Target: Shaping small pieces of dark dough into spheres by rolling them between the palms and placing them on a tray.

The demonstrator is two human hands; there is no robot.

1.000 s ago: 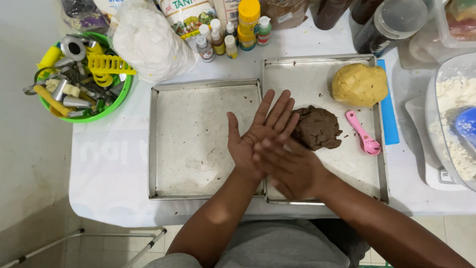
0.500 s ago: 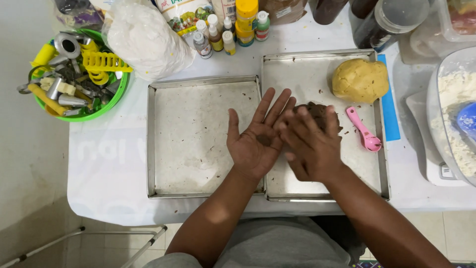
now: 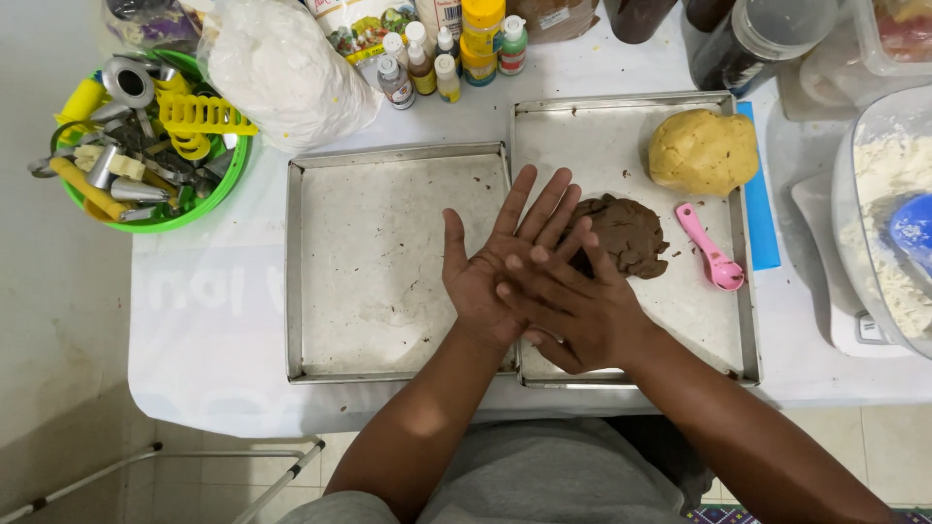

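L hand (image 3: 490, 277) lies palm up, fingers spread; R hand (image 3: 573, 311) is pressed flat across it, palms together, and whether anything sits btwn them can't be told. Brown dough (image 3: 621, 231) lies on the R tray (image 3: 582, 131) at approx 1 o'clock of the hands, w/ yellow dough (image 3: 703, 150) and a pink scoop (image 3: 711, 260) further right.

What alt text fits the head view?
A person's right hand lies across the open left hand above two metal baking trays, with brown dough, yellow dough and a pink scoop in the right tray.
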